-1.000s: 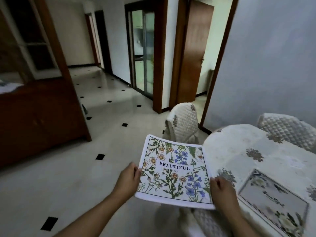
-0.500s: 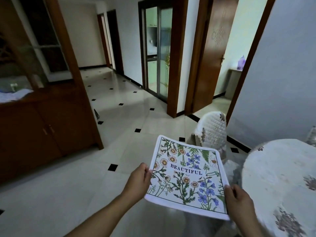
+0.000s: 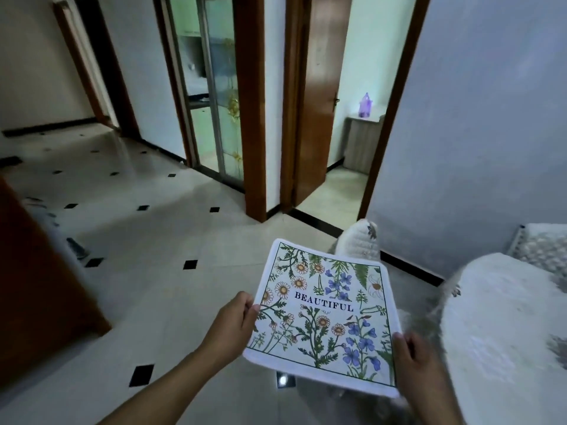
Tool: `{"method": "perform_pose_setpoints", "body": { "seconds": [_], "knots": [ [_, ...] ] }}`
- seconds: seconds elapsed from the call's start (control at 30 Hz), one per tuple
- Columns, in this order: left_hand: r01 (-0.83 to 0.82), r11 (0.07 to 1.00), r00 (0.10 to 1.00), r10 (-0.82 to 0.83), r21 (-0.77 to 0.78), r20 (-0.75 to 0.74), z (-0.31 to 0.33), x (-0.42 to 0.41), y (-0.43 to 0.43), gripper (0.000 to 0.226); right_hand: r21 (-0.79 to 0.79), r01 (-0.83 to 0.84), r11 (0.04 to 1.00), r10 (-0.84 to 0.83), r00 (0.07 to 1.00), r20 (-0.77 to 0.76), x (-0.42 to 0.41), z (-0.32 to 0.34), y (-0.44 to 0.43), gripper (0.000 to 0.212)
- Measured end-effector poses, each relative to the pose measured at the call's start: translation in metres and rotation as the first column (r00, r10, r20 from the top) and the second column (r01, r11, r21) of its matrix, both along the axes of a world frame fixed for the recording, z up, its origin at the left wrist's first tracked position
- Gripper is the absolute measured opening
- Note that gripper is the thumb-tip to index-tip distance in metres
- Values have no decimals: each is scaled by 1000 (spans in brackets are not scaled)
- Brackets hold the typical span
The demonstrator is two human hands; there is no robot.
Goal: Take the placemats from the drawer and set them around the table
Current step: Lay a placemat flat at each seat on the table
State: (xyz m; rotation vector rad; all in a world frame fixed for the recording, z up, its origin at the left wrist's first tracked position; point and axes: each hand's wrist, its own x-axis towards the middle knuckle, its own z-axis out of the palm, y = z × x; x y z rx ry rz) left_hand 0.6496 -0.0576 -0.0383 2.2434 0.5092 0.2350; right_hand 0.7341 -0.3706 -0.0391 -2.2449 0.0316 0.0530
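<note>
I hold a white placemat (image 3: 325,314) printed with flowers and the word BEAUTIFUL, flat in front of me above the floor. My left hand (image 3: 233,323) grips its left edge, thumb on top. My right hand (image 3: 414,360) grips its lower right corner. The round table (image 3: 503,326), covered in a pale floral cloth, lies to the right of the placemat. No drawer is in view.
A chair with a quilted white cover (image 3: 359,243) stands behind the placemat by the wall. Another covered chair (image 3: 543,250) is at the far right. A brown wooden cabinet (image 3: 40,286) is at the left. Tiled floor (image 3: 159,240) leads to open doorways ahead.
My view has swung left and forward along the table's edge. The placemat laid on the table has left the view. Both hands keep their grip on the held placemat.
</note>
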Motion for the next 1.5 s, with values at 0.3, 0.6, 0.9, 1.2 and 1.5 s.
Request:
{"method": "perform_pose_setpoints", "body": {
  "seconds": [0.3,0.6,0.9,1.2,1.5],
  "knots": [
    [558,828,829,-559,46,-4,-1,233,40,20,110,580,807,-573,815,-88,33,-18,53,26],
    [914,345,371,-923,214,-97,-21,415,-106,23,53,895,443,-885,446,-131,49,-42,26,28],
    [939,123,201,-953,320,-226,-79,568,-260,22,120,985,124,-958,150,-244,178,-120,-46,36],
    [921,-43,44,-976,388,-213,-167,684,-394,21,-12,999,46,-986,43,-162,288,-189,-118,33],
    [927,-235,-162,-954,293,-254,-232,744,-470,21,-312,938,-152,-963,-211,-166,351,-221,-133,21]
  ]
}}
